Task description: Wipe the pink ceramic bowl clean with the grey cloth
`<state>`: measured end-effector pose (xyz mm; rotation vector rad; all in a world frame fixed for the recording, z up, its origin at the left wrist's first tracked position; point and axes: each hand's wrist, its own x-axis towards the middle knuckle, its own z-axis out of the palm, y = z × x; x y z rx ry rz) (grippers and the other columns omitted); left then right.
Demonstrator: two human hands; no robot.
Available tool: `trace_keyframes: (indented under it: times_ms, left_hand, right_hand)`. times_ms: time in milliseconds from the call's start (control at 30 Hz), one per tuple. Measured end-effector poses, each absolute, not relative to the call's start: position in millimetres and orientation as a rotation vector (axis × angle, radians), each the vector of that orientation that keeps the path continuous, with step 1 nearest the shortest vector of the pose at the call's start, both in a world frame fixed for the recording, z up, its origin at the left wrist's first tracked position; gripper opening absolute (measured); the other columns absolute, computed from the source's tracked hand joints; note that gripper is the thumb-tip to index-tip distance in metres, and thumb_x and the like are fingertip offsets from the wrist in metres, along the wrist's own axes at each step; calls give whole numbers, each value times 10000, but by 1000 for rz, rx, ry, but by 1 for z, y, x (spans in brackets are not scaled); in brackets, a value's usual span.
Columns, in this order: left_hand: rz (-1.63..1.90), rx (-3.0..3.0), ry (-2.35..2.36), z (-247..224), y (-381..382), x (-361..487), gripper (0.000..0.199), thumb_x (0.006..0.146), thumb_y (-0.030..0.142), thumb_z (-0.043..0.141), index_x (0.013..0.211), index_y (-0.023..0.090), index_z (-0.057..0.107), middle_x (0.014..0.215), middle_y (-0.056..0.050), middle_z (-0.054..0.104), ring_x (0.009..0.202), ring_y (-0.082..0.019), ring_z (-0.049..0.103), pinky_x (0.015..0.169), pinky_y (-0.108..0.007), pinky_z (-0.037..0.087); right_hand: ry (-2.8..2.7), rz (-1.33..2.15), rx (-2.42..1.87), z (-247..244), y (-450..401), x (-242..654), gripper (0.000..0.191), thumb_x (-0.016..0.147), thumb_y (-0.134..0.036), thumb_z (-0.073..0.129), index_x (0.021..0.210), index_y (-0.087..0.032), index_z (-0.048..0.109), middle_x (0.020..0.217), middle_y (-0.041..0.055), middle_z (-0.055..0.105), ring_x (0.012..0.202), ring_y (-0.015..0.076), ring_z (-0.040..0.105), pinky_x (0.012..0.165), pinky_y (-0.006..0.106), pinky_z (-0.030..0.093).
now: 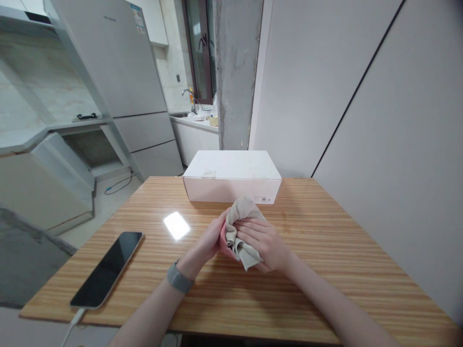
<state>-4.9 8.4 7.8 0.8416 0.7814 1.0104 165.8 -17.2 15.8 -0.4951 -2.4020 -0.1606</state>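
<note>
Near the middle of the wooden table, my left hand [213, 237] grips a pink object [224, 243] from its left side. What the pink object is cannot be made out, as a crumpled beige cloth [243, 212] covers most of it. My right hand [265, 241] lies over the cloth with its fingers together, pressing it against the pink object. Part of the cloth hangs down between the hands. The fingertips of my left hand are hidden behind the cloth and the pink object. A grey band is round my left wrist.
Just beyond my hands stands a white box [231, 190] on the wooden table [325, 270]. At the left lies a black-screened phone [108, 270] with a white cable [74, 324] running off the near edge. A wall borders the table's right side.
</note>
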Motion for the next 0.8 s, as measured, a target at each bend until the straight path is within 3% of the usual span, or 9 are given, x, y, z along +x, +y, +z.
trace_keyframes:
  times_ms: [133, 333, 500, 700, 800]
  left_hand:
    - [1060, 825, 783, 9, 6, 1, 469, 800, 531, 605, 969, 107, 711, 913, -83, 721, 928, -194, 625, 925, -301, 433]
    - [1175, 774, 676, 5, -3, 13, 363, 816, 441, 637, 1010, 140, 691, 984, -70, 716, 972, -198, 625, 894, -304, 453]
    - [1079, 749, 450, 13, -6, 10, 362, 861, 385, 553, 1099, 136, 663, 1085, -83, 699, 1085, -220, 596, 957, -314, 428]
    - [776, 748, 595, 19, 7, -12, 541, 826, 568, 505, 959, 84, 708, 809, -114, 738, 802, -247, 671, 762, -312, 472]
    - [708, 887, 686, 17, 12, -20, 454, 845, 512, 550, 911, 97, 721, 804, -90, 740, 776, -209, 661, 842, -311, 447]
  right_hand:
    - [-2470, -125, -638, 12, -10, 166, 435, 820, -314, 457, 1166, -88, 593, 1214, 190, 652, 1151, 293, 594, 1037, 466, 421]
    - [-2374, -31, -824, 15, -8, 164, 351, 876, -361, 394, 1026, -142, 623, 1043, 158, 710, 1018, 301, 631, 936, 469, 463]
    - [-2347, -162, -746, 20, -10, 168, 362, 873, -303, 386, 1086, -102, 600, 1078, 188, 698, 1028, 303, 629, 921, 451, 460]
    - [-2446, -202, -525, 15, -18, 161, 349, 824, -320, 446, 1087, -151, 602, 1010, 135, 729, 974, 269, 652, 909, 415, 460]
    - [-2459, -125, -501, 10, -21, 155, 325, 804, -306, 457, 1053, -161, 607, 965, 121, 732, 949, 256, 652, 903, 397, 457]
